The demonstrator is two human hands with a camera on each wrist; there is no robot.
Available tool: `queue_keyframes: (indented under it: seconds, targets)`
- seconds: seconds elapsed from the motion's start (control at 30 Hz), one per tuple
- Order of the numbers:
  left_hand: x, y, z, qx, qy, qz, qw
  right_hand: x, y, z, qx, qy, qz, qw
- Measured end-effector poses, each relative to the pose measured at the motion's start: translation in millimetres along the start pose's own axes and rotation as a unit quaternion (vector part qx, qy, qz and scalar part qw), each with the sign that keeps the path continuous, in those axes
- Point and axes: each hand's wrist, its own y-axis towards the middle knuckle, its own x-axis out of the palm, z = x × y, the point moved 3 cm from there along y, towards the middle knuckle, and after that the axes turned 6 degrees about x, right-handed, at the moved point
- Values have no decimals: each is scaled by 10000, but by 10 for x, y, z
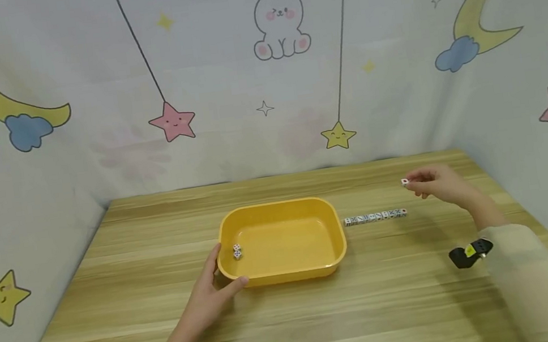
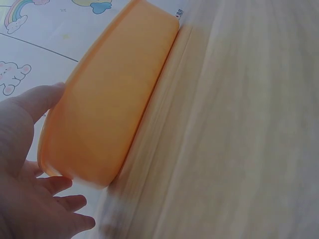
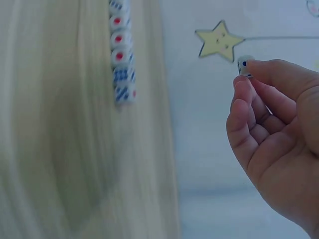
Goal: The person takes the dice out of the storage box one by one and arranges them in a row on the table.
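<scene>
Between the thumb and fingertips of my right hand (image 1: 437,182) a small white die (image 1: 405,182) is pinched, raised above the table. Below and to its left runs a straight row of dice (image 1: 375,217), white with blue and red dots. My left hand (image 1: 209,293) spans the near left corner of a yellow plastic tray (image 1: 287,276), thumb touching the front side and fingers at the left end. In the left wrist view the other fingers (image 2: 70,201) spread loosely beside the tray. Two dice (image 1: 237,251) lie inside, near its left end.
Everything stands on a wood-grain table (image 1: 323,324). A pale curtain (image 1: 242,78) printed with moons, stars and a rabbit surrounds the back and sides. The row of dice starts close to the tray's right side. A black strap device (image 1: 469,253) sits at the right wrist.
</scene>
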Motion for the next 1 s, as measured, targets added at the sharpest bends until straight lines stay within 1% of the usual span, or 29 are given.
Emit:
queue_keyframes:
  seconds: [0.13,0.23,0.4,0.57,0.67,0.77,1.0]
  targets:
    - [-10,1,4,-13,5,-2,10000,-13,-28,190,223,-294,-188,9991]
    - [-14,2,11,23,-32,-24,10000,21,-26,307,283,-435,-282,9983]
    - [-16,0,20,59,-81,-32,9999,100,13,429,156,-736,-357,9965]
    - [-15,-6,21,58,-94,-39,9999,155,45,493,53,-1138,-271,9931]
    - [-11,-10,23,69,-130,-51,9999,186,49,522,9,-1091,-297,9936]
    - [-6,-9,18,68,-156,-68,9998,216,41,538,23,-907,-369,9952]
    - [3,2,-1,90,-162,-53,9998,282,40,547,191,-611,-465,9969]
